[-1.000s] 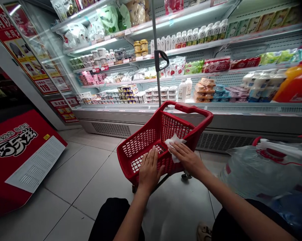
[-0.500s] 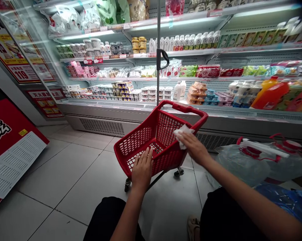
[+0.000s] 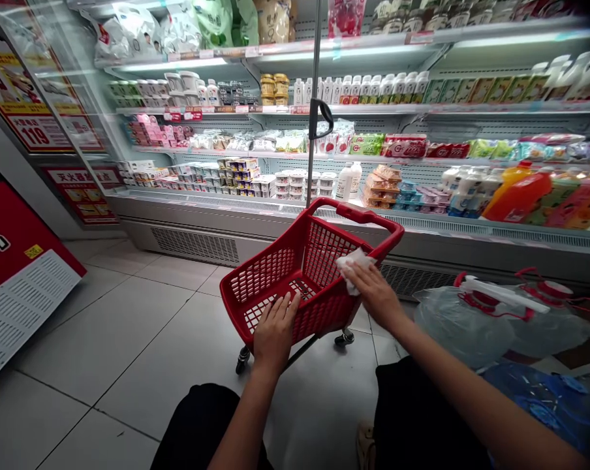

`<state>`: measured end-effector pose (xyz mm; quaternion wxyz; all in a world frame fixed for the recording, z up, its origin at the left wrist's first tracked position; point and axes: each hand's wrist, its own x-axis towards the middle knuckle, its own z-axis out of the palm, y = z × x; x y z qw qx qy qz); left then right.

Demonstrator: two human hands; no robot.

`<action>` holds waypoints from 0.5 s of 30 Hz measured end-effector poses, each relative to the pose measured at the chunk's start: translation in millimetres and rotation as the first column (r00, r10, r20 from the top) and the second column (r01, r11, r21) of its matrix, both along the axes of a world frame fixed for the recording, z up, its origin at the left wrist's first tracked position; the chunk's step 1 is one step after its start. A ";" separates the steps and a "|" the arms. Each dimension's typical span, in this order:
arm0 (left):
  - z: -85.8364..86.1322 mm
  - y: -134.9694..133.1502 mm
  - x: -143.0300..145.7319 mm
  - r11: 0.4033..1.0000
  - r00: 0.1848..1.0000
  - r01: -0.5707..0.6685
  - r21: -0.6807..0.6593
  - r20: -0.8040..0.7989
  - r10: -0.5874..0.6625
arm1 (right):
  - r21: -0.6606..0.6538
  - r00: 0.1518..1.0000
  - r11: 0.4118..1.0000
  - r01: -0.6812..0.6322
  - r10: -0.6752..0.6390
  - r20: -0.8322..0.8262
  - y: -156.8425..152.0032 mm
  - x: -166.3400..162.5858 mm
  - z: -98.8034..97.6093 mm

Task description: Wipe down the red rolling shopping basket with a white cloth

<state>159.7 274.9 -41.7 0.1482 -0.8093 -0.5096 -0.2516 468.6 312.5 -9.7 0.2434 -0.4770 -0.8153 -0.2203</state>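
Note:
A small red plastic shopping basket on wheels (image 3: 275, 274) stands on the tiled floor in front of me. My left hand (image 3: 274, 329) rests on its near rim, fingers curled over the edge. My right hand (image 3: 372, 290) presses a crumpled white cloth (image 3: 352, 262) against the basket's right rim, just below the red handle (image 3: 368, 215). The basket looks empty inside.
An open refrigerated case (image 3: 295, 219) with shelves of yogurt cups, bottles and packets runs across the back. A metal pole with a black hook (image 3: 316, 111) stands behind the basket. Large water jugs with red caps (image 3: 466, 320) lie at my right. A red panel (image 3: 15, 287) leans at left.
My right hand with the cloth has moved from the basket's near rim up along the right rim toward the handle. The view has shifted, and the left hand stays on the near edge.

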 end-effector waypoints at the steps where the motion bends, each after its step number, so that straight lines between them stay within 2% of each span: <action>1: -1.1 0.5 0.0 1.000 1.000 -0.006 0.001 0.009 0.006 | -0.022 0.999 0.998 -0.053 0.053 0.009 -5.2 -18.1 -6.9; 3: -3.8 1.7 -0.7 1.000 0.999 -0.028 0.003 0.028 0.028 | -0.067 0.989 0.988 -0.138 0.141 0.037 -14.0 -45.7 -16.1; 5: -6.7 2.7 -2.2 0.999 0.998 -0.052 -0.003 0.041 0.052 | -0.102 0.976 0.975 -0.198 0.206 0.077 -17.3 -52.1 -17.3; 8: -10.6 3.0 -3.6 0.997 0.996 -0.070 -0.018 0.053 0.071 | -0.082 0.972 0.976 -0.202 0.209 0.102 -9.0 -18.6 -6.3; 12: -14.0 1.3 1.7 0.996 0.994 -0.081 -0.036 0.066 0.083 | -0.013 0.997 0.999 -0.051 0.052 0.060 13.6 47.2 13.3; 15: -16.0 0.6 9.8 0.992 0.989 -0.111 -0.052 0.095 0.115 | -0.018 1.000 1.000 -0.013 0.013 0.008 23.3 54.6 13.7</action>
